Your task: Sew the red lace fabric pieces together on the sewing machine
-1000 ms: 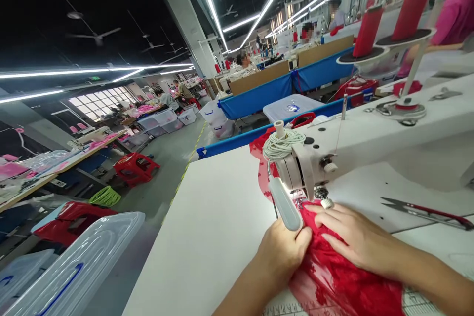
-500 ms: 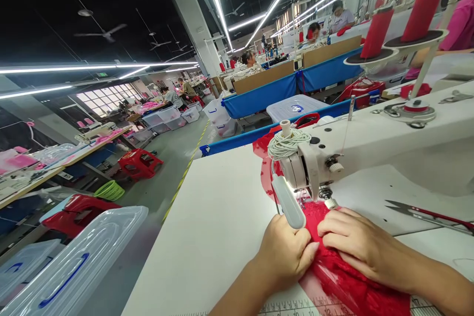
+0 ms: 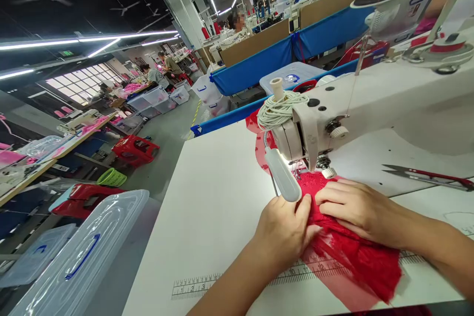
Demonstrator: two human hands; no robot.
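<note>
Red lace fabric [image 3: 370, 261] with a sheer part lies under the needle area of a white sewing machine [image 3: 370, 103] and spreads toward the table's front edge. My left hand [image 3: 283, 224] grips the fabric's left edge, its thumb and forefinger on the cloth just below the machine's grey lamp [image 3: 283, 175]. On top of the lace, my right hand [image 3: 357, 207] has its bent fingers pressed together on a gathered part. Its fingertips are close to the left hand's. More sheer red fabric [image 3: 261, 145] shows behind the machine head.
Thread snips [image 3: 425, 176] lie right of my right hand. A printed ruler scale [image 3: 200, 285] runs along the white table [image 3: 207, 207]. A lidded plastic box [image 3: 122, 222] and red stools [image 3: 135, 150] stand to the left. Co-workers sit at machines farther back.
The view has tilted down, showing more of the table's front and the ruler. My left thumb and forefinger are farther apart. Both hands stay on the fabric.
</note>
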